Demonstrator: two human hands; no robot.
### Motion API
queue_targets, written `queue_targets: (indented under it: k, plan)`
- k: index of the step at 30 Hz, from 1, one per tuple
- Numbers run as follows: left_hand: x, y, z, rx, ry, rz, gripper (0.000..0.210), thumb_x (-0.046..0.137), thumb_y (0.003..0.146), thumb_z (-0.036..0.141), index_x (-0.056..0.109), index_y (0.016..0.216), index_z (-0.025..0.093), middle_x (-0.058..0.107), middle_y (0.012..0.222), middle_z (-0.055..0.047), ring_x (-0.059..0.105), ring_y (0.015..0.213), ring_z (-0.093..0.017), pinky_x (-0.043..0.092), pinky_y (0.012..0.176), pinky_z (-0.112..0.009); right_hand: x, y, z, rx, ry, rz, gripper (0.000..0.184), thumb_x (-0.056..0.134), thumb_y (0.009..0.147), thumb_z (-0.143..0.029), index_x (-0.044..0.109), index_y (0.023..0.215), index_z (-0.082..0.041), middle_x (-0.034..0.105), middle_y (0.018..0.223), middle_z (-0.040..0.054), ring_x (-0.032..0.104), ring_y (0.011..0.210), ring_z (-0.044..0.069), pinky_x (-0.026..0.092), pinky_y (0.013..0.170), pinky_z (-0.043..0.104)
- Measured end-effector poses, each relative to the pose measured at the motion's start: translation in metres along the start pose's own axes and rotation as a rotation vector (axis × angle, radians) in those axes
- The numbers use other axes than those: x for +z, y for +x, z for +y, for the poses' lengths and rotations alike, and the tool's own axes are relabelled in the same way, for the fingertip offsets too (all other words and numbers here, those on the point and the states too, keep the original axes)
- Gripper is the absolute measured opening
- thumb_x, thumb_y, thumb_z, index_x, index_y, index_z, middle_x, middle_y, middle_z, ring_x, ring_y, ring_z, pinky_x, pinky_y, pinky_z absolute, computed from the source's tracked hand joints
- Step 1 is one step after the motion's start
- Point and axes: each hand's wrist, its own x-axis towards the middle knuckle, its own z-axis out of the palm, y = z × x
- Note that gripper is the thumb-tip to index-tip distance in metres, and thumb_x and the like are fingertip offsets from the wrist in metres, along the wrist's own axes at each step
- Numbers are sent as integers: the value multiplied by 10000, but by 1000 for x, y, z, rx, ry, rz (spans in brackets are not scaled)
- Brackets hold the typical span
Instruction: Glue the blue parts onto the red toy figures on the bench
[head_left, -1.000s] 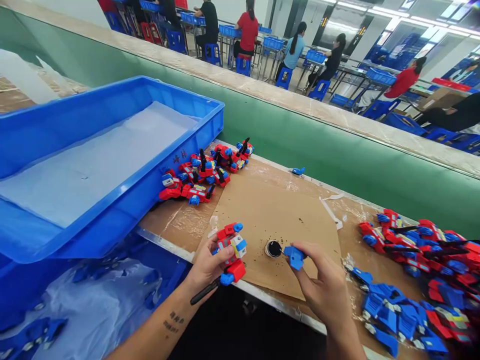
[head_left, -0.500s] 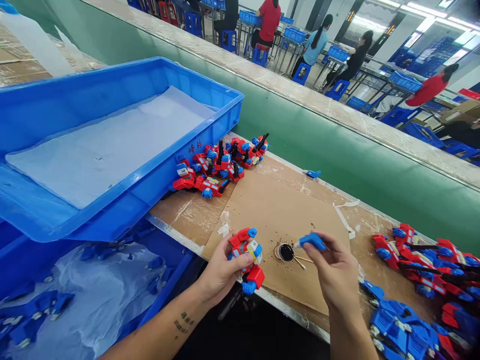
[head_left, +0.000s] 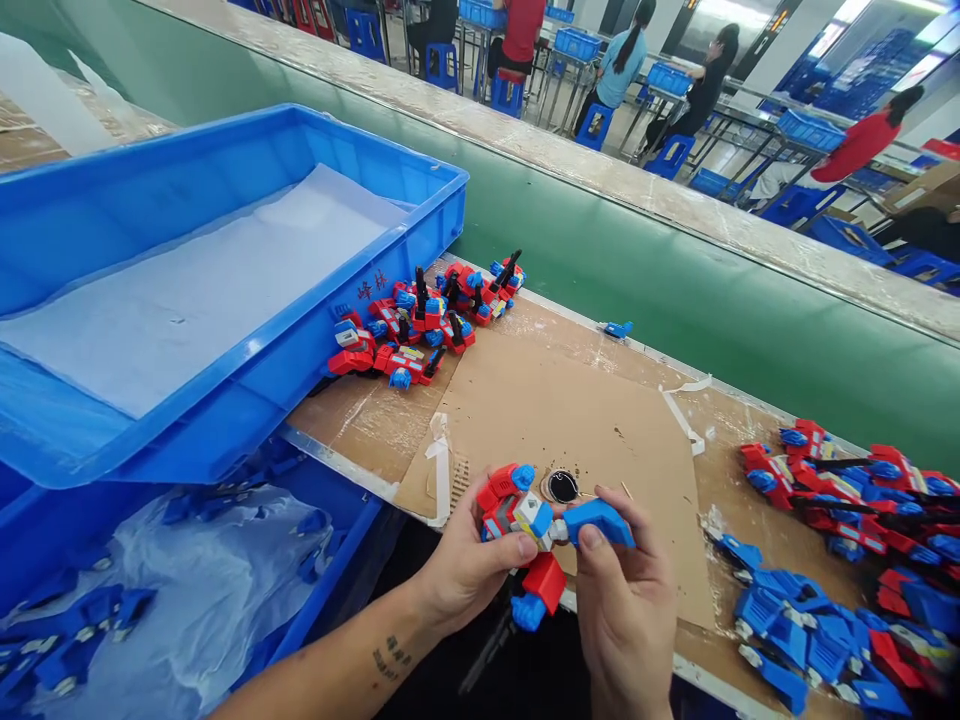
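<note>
Clock positions are read from the figure, with 12 o'clock at the top of the view.

The figure is held at the near edge of the counter. The left hand is closed around its body. The right hand pinches 1 blue part at 3 o'clock. The white joint of the part points toward 9 o'clock and lies against the figure; whether it is seated cannot be told.

Recommended practice:
1. Keep the figure steady in the left hand, clear of its 2 blue fists.
2. Line up the white joint squarely; a tilted joint may bind.
3. Press along the part's length, gripping near the joint.
4. Keep the work clear of the open cup at 1 o'clock; its dark contents could smear.

Change from 0.5 s earlier: the blue part, then beside the cup and apart from the figure, is now at the figure. The right hand has moved nearer the left. The left hand retains its grip.
</note>
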Motion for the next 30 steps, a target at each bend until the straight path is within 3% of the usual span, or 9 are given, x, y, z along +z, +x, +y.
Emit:
queue_targets:
  k: [6,12,15,19,21,24,26,28,30]
  plan:
    - [5,-13,1,149,188,12,361,848,765,189,584,1012,187,686,863,10,647,755,-77,512,714,-165,-3,-13,6,-387,-284,34,421,745,855,-130,665,1238,-285,746,1066,17,735,941,163,625,844,239]
    - [11,-4,-1,-103,-44,289,594,901,692,315,554,1159,198,643,838,-2,605,698,-105,509,630,-211,-25,1,14,-374,-668,-183,456,558,1003,-338,489,1447,-258,652,1265,109,669,1113,248,608,904,414]
    - [15,-3,-6,-70,-97,352,565,899,696,365,554,1112,199,636,830,-8,612,737,-118,514,661,-218,-31,0,9,-589,-847,-149,709,599,962,-466,326,1547,-173,475,1418,198,546,1241,316,567,934,483]
    - [21,-15,-25,84,27,382,493,806,801,443,538,1151,222,666,933,-41,634,812,-144,529,759,-266,-22,-12,9,-825,-851,-247,497,660,919,-162,524,1397,-170,577,1223,143,599,1126,250,569,879,365]
    - [20,-16,-30,178,135,259,461,721,864,486,526,1202,239,661,1089,-77,638,997,-195,511,932,-348,-26,-11,11,-886,-859,-188,442,666,877,-47,602,1299,-162,629,1145,115,644,1046,226,568,866,334]
    - [9,-1,-6,419,602,-114,515,588,901,580,511,1269,228,577,1289,-141,528,1247,-292,408,1091,-474,-59,4,6,-1050,-936,-128,583,748,847,-119,546,1393,-161,665,1120,106,689,954,228,587,807,317]
    - [-3,15,33,778,1097,-190,497,619,885,507,506,1265,209,561,1285,-156,505,1258,-305,394,1092,-484,-97,17,-3,-1147,-1007,-98,621,768,859,-226,524,1430,-223,687,1098,84,706,869,219,586,725,305]
    - [-19,29,81,1199,1530,57,387,667,867,331,518,1200,203,602,1184,-132,557,1156,-274,428,1033,-444,-140,24,-16,-1142,-1081,121,563,797,839,-282,594,1364,-273,713,1076,64,710,821,226,573,724,324]
    - [-39,39,124,1183,1955,342,304,621,888,330,566,1135,163,625,1141,-128,567,1135,-288,425,1018,-453,-183,21,-30,-1004,-1161,436,483,819,816,-295,668,1272,-245,726,1081,81,712,853,260,557,786,365]
